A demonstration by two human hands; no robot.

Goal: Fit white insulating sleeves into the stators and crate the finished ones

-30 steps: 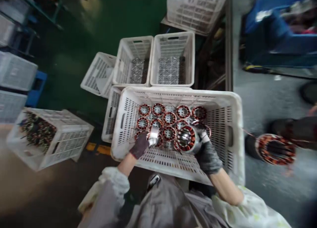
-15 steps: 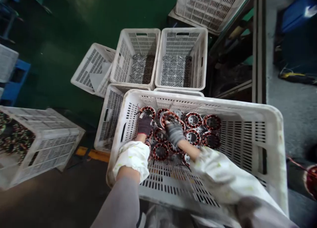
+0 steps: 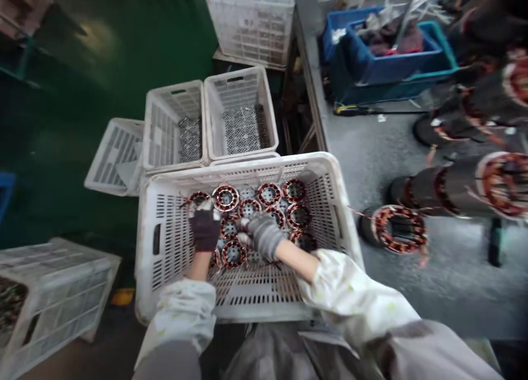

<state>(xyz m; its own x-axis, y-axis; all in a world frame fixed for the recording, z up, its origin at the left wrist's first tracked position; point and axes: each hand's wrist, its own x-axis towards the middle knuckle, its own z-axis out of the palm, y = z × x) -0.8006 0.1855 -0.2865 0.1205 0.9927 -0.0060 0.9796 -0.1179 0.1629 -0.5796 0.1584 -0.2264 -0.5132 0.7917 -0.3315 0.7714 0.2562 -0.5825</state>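
My gloved left hand (image 3: 204,230) and gloved right hand (image 3: 264,236) are working closer together among copper-wound stators (image 3: 268,193) inside a white crate (image 3: 165,248); I can't tell their fingers' state. My view is swinging toward stacked stators (image 3: 462,185) on a grey bench (image 3: 371,149).

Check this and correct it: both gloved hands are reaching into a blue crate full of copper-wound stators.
Wrong on the colour: the crate is white perforated plastic, not blue, as the head view shows. The left hand and the right hand, both gloved, are reaching into it, full of copper-wound stators.
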